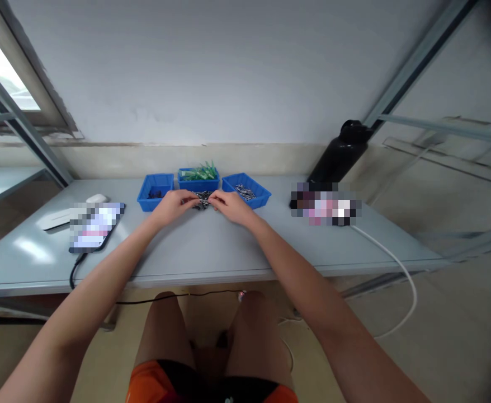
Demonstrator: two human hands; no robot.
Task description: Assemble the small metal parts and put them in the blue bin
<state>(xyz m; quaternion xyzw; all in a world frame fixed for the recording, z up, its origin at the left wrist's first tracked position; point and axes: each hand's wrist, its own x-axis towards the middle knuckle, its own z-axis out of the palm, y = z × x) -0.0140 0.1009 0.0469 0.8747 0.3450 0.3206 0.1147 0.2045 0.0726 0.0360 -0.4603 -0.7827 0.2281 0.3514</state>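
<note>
My left hand [177, 205] and my right hand [231, 205] meet over a small pile of dark and silvery thin pieces [202, 200] on the table. Fingers of both hands are pinched together at the pile; what they grip is too small to name. Behind the pile, a blue bin [199, 184] holds green pointed strips [199, 172]. Left of my left hand, another blue bin [144, 193] has a few dark small pieces [155, 193] inside. A third blue bin [259, 197], with thin silvery pieces [244, 192], sits just beyond my right hand.
On the left of the table [212, 252] lie a phone [98, 226] with a black cable, a flat pale object [61, 218] and a white rounded object [97, 198]. A black bottle [338, 154] stands at the right, behind a blurred device [325, 208] with a white cable [396, 260].
</note>
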